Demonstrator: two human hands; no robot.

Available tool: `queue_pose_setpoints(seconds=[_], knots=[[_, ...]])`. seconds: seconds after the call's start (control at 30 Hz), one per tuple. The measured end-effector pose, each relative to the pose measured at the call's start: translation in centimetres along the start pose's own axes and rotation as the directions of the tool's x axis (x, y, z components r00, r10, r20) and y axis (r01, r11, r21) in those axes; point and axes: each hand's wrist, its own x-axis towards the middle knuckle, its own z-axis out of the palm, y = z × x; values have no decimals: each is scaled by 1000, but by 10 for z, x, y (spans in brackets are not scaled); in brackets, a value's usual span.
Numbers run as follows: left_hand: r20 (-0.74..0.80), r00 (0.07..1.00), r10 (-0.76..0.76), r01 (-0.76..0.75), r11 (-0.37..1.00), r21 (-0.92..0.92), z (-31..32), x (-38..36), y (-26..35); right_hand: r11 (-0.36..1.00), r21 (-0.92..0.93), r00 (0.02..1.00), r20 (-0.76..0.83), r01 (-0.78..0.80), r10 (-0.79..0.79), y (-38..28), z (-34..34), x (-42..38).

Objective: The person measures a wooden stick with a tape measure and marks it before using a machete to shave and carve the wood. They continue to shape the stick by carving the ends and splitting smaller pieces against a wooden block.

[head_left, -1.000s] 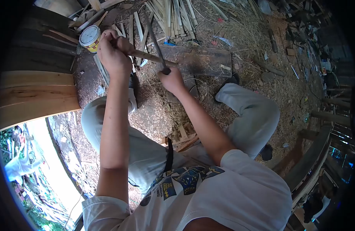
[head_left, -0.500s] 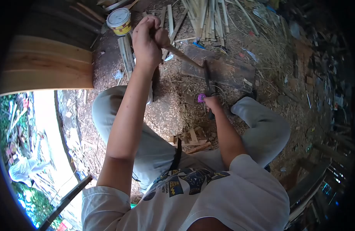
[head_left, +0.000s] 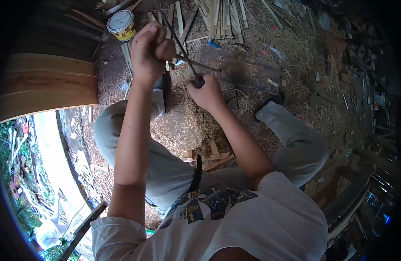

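Observation:
My left hand (head_left: 151, 51) is closed round one end of a thin wooden stick (head_left: 205, 66), which slants down to the right over a dark board (head_left: 252, 71) on the ground. My right hand (head_left: 208, 92) grips the dark handle of a long, thin-bladed tool (head_left: 176, 38). The blade points up and to the left, crossing the stick close to my left hand. Whether blade and stick touch is unclear.
A lidded bucket (head_left: 121, 26) stands at the upper left, near wooden planks (head_left: 48, 82). Wood strips (head_left: 224, 19) lie at the top. Shavings cover the ground, and offcuts (head_left: 211, 150) lie between my legs. A pale, blurred shape (head_left: 48, 232) shows at the lower left.
My right hand has moved up and left with the tool, bringing the blade from the stick's far end to near my left hand. The purple part at my right hand no longer shows.

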Motion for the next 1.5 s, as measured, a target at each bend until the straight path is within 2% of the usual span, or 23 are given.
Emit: queue_pose_setpoints(seconds=[0.07, 0.1, 0.17, 0.23, 0.27, 0.33, 0.47, 0.53, 0.6, 0.77, 0.8, 0.83, 0.97, 1.03, 1.07, 1.13, 1.2, 1.27, 1.3, 1.37, 1.4, 1.47, 1.5], knots=[[-91, 995, 33, -27, 998, 62, -4, -4, 1, 989, -131, 998, -9, -70, 69, 20, 3, 1], [-57, 998, 0, 4, 998, 64, -14, -6, 1, 976, -165, 989, 24, -139, 145, 48, 2, 7], [-31, 999, -8, 10, 997, 70, -19, -10, 5, 960, -219, 983, 25, -173, 182, 136, 14, 18], [13, 1000, -22, 22, 998, 52, -26, -13, 8, 938, -300, 984, -19, -174, 176, 144, 17, 18], [-61, 998, 20, -16, 998, 68, -33, -14, 6, 936, -301, 982, -22, -185, 187, 148, 23, 14], [-27, 1000, -1, 1, 1000, 14, -44, -16, 12, 930, -327, 981, -149, -168, 125, 136, 26, 10], [32, 999, -9, 8, 1000, 28, -46, -33, 13, 899, -393, 975, -175, -195, 135, 141, 23, 4], [4, 999, -32, 32, 999, 9, -41, -45, 13, 844, -418, 941, -129, -337, 311, 230, 26, 13], [77, 994, -81, 71, 989, 129, -34, -49, 16, 772, -433, 876, -101, -465, 471, 231, -11, -6], [148, 984, -98, 80, 989, 122, -9, -56, 7, 711, -531, 883, -191, -461, 429, 248, -19, -23], [112, 990, -83, 68, 989, 132, -7, -59, 6, 689, -572, 891, -210, -445, 402, 262, -14, -15], [80, 994, -68, 55, 987, 151, -6, -61, 8, 704, -530, 854, -78, -473, 514, 303, -15, -4], [151, 984, -97, 68, 980, 185, -15, -77, 8, 740, -510, 863, -11, -439, 505, 246, -45, -18], [194, 973, -124, 87, 979, 186, -6, -79, 8, 687, -321, 718, 31, -652, 696, 228, -51, -37], [248, 957, -148, 101, 976, 194, 1, -74, 8, 682, -316, 713, 25, -659, 700, 221, -48, -37], [293, 937, -190, 133, 970, 202, 8, -69, 5, 813, -302, 854, -11, -498, 519, 212, -30, -34], [325, 915, -238, 173, 961, 217, 13, -72, 5, 931, -331, 985, -126, -154, 118, 210, -3, -23], [355, 898, -259, 147, 939, 312, 20, -74, 7, 969, -238, 998, 8, -63, 66, 133, -12, -29], [351, 899, -263, 153, 938, 311, 19, -73, 7, 969, -238, 997, 12, -67, 72, 127, -10, -28], [381, 882, -279, 162, 937, 310, 17, -70, 6, 964, -258, 998, 19, 71, -68, 119, -9, -26], [380, 882, -279, 162, 936, 312, 17, -67, 6, 964, -257, 997, 20, 71, -68, 165, 1, -14], [388, 876, -286, 156, 930, 333, 17, -63, 7, 916, -367, 983, -144, -160, 114, 262, 19, -5], [392, 875, -285, 153, 930, 336, 18, -61, 8, 857, -363, 930, -119, -366, 347, 280, 9, -13]])
